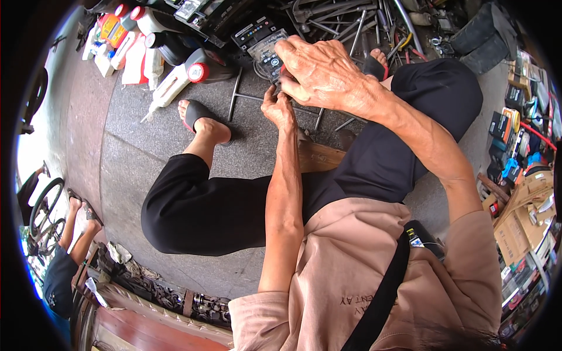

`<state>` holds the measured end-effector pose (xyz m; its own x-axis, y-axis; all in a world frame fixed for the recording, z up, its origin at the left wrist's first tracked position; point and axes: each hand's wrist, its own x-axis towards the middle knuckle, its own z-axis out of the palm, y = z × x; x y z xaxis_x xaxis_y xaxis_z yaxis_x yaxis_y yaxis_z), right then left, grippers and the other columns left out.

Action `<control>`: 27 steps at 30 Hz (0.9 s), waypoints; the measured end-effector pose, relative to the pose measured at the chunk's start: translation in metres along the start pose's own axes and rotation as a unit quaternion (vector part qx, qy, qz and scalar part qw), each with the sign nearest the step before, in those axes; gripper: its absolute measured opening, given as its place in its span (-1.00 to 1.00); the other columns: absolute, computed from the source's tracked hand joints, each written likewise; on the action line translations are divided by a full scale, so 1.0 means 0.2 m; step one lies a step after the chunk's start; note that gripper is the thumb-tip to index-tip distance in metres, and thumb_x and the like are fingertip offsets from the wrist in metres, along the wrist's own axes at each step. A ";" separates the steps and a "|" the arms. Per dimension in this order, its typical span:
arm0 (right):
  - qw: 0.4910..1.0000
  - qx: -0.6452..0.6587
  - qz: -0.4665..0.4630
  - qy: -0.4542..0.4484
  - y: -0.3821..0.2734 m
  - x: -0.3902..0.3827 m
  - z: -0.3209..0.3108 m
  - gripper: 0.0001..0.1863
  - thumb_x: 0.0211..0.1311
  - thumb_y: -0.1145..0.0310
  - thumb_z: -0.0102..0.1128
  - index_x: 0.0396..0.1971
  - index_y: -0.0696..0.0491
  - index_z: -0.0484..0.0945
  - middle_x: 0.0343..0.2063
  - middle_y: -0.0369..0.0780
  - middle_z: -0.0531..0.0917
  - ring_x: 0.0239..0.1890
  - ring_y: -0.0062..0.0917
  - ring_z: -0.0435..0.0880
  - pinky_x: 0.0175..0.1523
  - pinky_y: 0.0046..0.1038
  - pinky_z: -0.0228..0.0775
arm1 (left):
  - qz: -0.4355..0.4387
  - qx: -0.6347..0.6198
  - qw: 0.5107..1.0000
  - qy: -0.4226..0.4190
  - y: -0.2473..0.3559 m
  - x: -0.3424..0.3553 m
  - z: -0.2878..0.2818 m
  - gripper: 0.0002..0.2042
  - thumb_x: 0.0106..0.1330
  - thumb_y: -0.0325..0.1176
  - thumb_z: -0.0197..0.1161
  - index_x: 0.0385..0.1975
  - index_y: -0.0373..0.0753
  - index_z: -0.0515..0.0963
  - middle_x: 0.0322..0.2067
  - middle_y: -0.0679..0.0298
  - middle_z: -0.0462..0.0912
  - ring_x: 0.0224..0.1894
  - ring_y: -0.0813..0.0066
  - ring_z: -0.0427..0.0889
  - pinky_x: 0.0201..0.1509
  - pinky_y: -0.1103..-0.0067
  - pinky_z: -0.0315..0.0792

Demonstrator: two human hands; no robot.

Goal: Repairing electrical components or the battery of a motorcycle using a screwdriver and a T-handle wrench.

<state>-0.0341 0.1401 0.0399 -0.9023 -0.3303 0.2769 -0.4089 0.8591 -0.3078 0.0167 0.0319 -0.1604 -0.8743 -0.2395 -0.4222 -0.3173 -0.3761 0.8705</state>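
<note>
At the upper middle, my right hand [319, 73] is curled over a small item with a bit of red, largely hidden by its fingers. My left hand [278, 108] is closed just below, its fingertips meeting near my right thumb; what they grip is unclear. Behind both hands are a clear plastic-covered part [266, 57] and a black battery-like box [252, 32] with a row of small coloured symbols. Metal T-handled tools [234, 93] lie on the stone floor [134, 117] left of my hands, and a wooden block [319, 157] is beneath my forearms.
Oil bottles [167, 47] cluster upper left. Loose wrenches and rods [351, 20] pile at top. Boxes and cardboard [521, 228] line the right. Another person's legs [82, 228] and a bicycle wheel [47, 207] are at left. Greasy metal parts [199, 310] lie along a lower-left bench.
</note>
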 end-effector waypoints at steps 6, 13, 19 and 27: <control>0.981 0.032 0.072 -0.180 -0.01 0.02 -0.05 -0.75 0.09 0.30 0.09 -0.37 0.19 0.35 -0.53 -0.11 0.50 -0.62 -0.30 0.55 -0.52 -0.33 0.34 | -0.017 0.028 0.999 0.005 0.00 0.00 0.00 -0.69 0.09 -0.58 0.03 -0.14 -0.55 0.44 -0.53 0.20 0.56 -0.58 0.61 0.48 -0.48 0.68 0.42; 1.000 0.012 -0.012 0.007 0.02 -0.02 0.00 -0.66 0.12 0.17 0.14 -0.36 0.16 0.35 -0.78 -0.20 0.47 -0.72 -0.34 0.52 -0.61 -0.37 0.28 | 0.022 0.057 0.998 0.010 -0.04 0.02 -0.02 -0.68 0.09 -0.56 0.02 -0.14 -0.53 0.47 -0.54 0.21 0.57 -0.56 0.59 0.51 -0.46 0.66 0.42; 0.986 0.008 0.071 -0.153 0.01 -0.01 -0.02 -0.64 0.10 0.17 0.16 -0.34 0.15 0.33 -0.58 -0.15 0.53 -0.60 -0.32 0.57 -0.52 -0.32 0.31 | -0.013 0.093 0.996 0.004 -0.02 0.01 -0.02 -0.68 0.09 -0.57 0.03 -0.13 -0.53 0.46 -0.54 0.22 0.57 -0.56 0.58 0.50 -0.47 0.66 0.42; 0.996 0.030 0.037 -0.081 -0.01 0.00 -0.04 -0.67 0.12 0.19 0.13 -0.35 0.17 0.36 -0.68 -0.18 0.47 -0.65 -0.32 0.54 -0.54 -0.35 0.31 | 0.013 0.069 0.997 0.005 -0.02 -0.01 0.00 -0.67 0.10 -0.58 0.02 -0.10 -0.53 0.42 -0.58 0.25 0.54 -0.52 0.59 0.53 -0.42 0.65 0.46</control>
<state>-0.0315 0.1407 0.0473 -0.9383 -0.3302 0.1024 -0.3438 0.8603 -0.3764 0.0189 0.0337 -0.1631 -0.8794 -0.2559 -0.4013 -0.3435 -0.2425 0.9073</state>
